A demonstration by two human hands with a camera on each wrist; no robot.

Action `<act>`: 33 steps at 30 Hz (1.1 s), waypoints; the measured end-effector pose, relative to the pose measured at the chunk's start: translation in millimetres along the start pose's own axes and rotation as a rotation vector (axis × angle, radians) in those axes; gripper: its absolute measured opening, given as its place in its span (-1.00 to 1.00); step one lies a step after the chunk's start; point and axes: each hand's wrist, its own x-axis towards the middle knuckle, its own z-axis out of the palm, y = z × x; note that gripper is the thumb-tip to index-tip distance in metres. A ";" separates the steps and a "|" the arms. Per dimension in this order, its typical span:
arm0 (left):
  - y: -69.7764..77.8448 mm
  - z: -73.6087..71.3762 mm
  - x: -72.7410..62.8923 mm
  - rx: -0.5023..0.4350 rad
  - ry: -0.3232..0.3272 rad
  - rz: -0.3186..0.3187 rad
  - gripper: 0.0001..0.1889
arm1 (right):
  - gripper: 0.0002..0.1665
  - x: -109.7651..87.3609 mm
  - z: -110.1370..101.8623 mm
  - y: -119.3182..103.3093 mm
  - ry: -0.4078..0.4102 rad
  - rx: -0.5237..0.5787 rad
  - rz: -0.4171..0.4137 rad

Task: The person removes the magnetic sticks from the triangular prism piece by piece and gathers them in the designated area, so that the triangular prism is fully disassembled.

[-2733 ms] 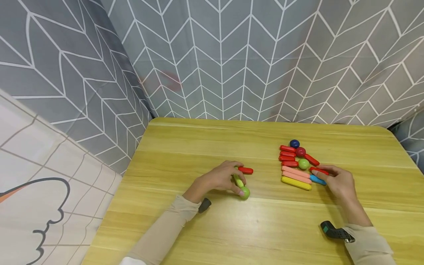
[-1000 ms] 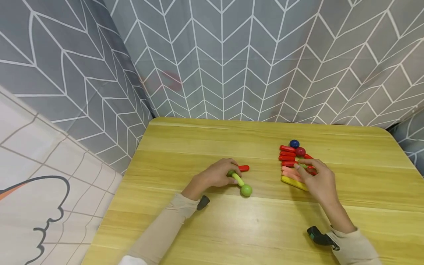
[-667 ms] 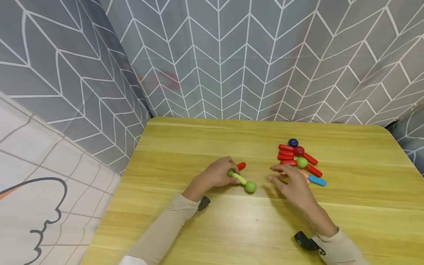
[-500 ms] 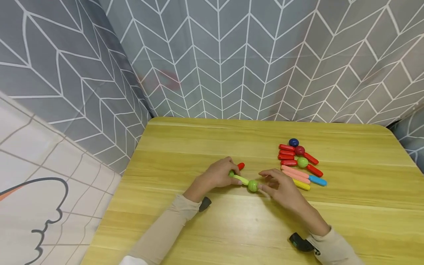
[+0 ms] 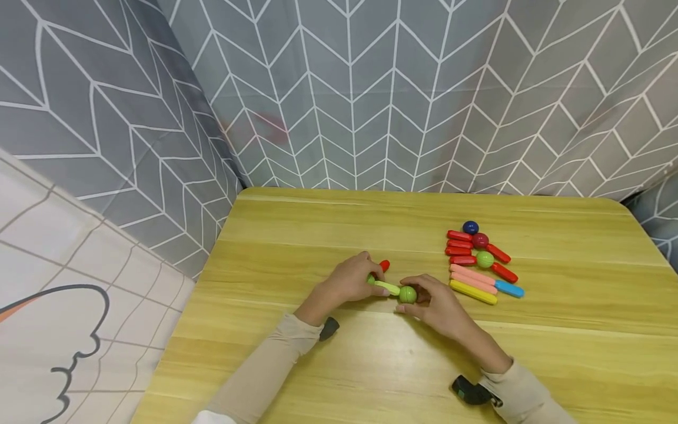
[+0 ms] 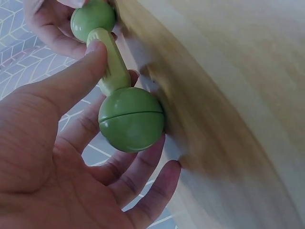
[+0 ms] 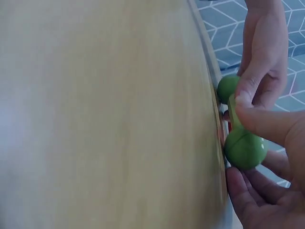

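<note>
A light green stick (image 5: pixel 389 288) joins two green balls into a dumbbell shape. My left hand (image 5: pixel 352 280) pinches the stick, thumb on top; in the left wrist view the nearer green ball (image 6: pixel 132 121) sits in front of the curved fingers. At the stick's other end, my right hand (image 5: pixel 445 309) holds the second green ball (image 5: pixel 407 295) between thumb and fingers. Just beyond the left fingertips pokes a red stick (image 5: pixel 385 266), its other end hidden by the hand. In the right wrist view the right thumb (image 7: pixel 267 121) overlaps the stick.
To the right lie red sticks (image 5: pixel 462 259), a dark red ball (image 5: pixel 480 240), a blue ball (image 5: pixel 470 227), another green ball (image 5: pixel 484 259), salmon sticks (image 5: pixel 471 275), a yellow stick (image 5: pixel 473 291) and a blue stick (image 5: pixel 509 288) on the wooden table (image 5: pixel 296 229). A patterned curtain (image 5: pixel 371 94) hangs behind.
My right hand has left the pieces at the right, moved leftward and closed on the ball at the stick's end. The left hand has kept hold while the stick swung closer to level.
</note>
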 end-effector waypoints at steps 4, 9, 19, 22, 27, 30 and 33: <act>0.7 0.8 0.2 -0.003 -0.002 -0.008 -0.77 | -0.35 0.2 3.8 1.1 0.030 -0.002 -0.007; 0.5 0.9 -0.1 -0.013 -0.006 -0.021 -0.77 | -0.46 -0.1 7.7 1.4 0.064 -0.005 -0.003; -1.5 3.0 0.8 -0.027 0.009 -0.027 -0.78 | -0.58 -0.5 11.8 0.9 0.071 0.048 0.031; -1.4 2.4 0.8 -0.033 0.012 -0.027 -0.77 | -0.61 -0.2 10.7 -0.3 0.055 0.104 0.050; -1.4 1.9 1.2 -0.030 0.013 -0.024 -0.77 | -0.65 0.7 9.5 -0.4 0.044 0.155 0.067; -1.6 1.9 1.6 -0.025 0.008 -0.023 -0.77 | -0.67 0.9 9.7 0.4 0.048 0.166 0.066; -1.6 1.8 1.9 -0.022 0.006 -0.020 -0.77 | -0.70 1.3 10.3 1.2 0.054 0.200 0.057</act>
